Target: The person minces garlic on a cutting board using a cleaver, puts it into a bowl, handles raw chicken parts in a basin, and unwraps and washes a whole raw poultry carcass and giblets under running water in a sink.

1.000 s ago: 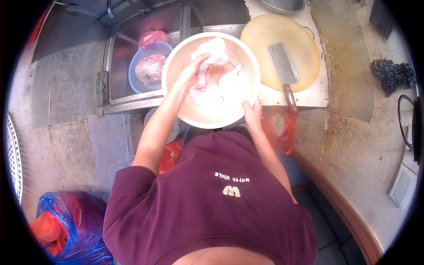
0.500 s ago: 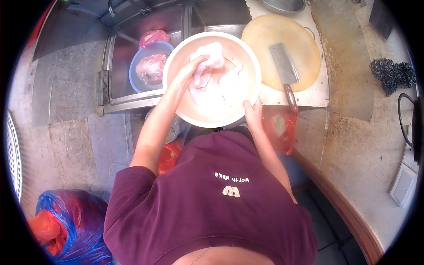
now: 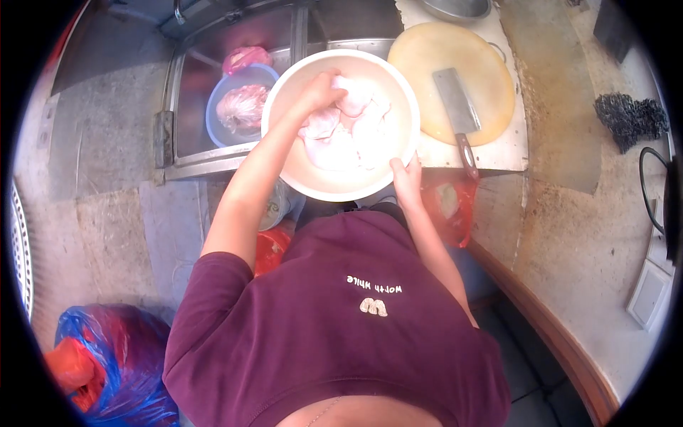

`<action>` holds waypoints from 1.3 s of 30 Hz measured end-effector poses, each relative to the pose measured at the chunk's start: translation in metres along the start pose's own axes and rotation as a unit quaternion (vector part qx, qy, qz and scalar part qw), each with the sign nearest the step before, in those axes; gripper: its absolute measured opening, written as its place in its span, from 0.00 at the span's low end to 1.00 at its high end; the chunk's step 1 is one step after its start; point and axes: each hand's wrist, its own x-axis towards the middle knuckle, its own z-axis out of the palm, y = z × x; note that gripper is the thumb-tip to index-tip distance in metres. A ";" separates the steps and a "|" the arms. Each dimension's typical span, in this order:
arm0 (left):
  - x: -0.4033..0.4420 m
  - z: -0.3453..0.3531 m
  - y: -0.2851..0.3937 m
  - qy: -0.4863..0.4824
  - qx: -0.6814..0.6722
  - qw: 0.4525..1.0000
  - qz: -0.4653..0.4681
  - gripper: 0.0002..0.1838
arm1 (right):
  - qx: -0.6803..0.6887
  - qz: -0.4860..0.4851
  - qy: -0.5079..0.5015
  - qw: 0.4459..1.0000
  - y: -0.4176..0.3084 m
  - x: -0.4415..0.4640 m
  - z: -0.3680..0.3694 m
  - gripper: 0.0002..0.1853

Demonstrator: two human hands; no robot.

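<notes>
A wide pale basin (image 3: 324,186) is held in front of me, over the sink's front edge. Several pieces of pale raw meat (image 3: 334,151) lie inside it, washed out by bright light. My left hand (image 3: 324,91) is inside the basin at its upper left, fingers bent against one meat piece (image 3: 354,98); the fingertips are partly hidden. My right hand (image 3: 407,178) grips the basin's rim at the lower right, thumb on top.
Right of the basin, a cleaver (image 3: 457,103) lies on a round chopping board (image 3: 494,78). A blue bowl (image 3: 215,127) with bagged meat (image 3: 243,108) stands in the sink. Red bags (image 3: 449,206) hang below the counter. A blue bag (image 3: 135,356) sits at lower left.
My left hand has moved slightly up and back within the basin, and the meat piece by it has come down among the others. My right hand stays on the rim.
</notes>
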 end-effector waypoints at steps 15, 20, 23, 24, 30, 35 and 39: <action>-0.040 0.060 0.040 -0.217 0.044 0.972 -0.081 0.41 | -0.007 -0.001 0.004 1.000 -0.002 0.002 0.002 0.26; -0.044 0.038 0.052 -0.262 0.024 0.959 -0.104 0.48 | -0.025 -0.020 0.010 0.999 0.003 0.002 0.001 0.26; -0.048 0.048 0.039 -0.245 -0.073 0.961 -0.103 0.51 | -0.032 -0.016 0.007 0.999 0.003 0.003 0.000 0.26; -0.050 0.045 0.044 -0.243 -0.080 0.961 -0.106 0.51 | -0.024 -0.010 0.008 1.000 0.002 0.003 0.001 0.26; -0.043 0.036 0.041 -0.256 -0.275 0.915 -0.149 0.42 | -0.015 -0.019 0.007 1.000 0.001 0.002 0.001 0.25; -0.047 0.028 0.030 -0.168 -0.463 0.845 -0.205 0.36 | -0.021 -0.017 0.011 1.000 0.002 0.001 0.001 0.25; -0.050 0.017 0.037 -0.133 -0.511 0.816 -0.235 0.25 | -0.011 -0.014 0.011 1.000 -0.001 0.001 0.002 0.25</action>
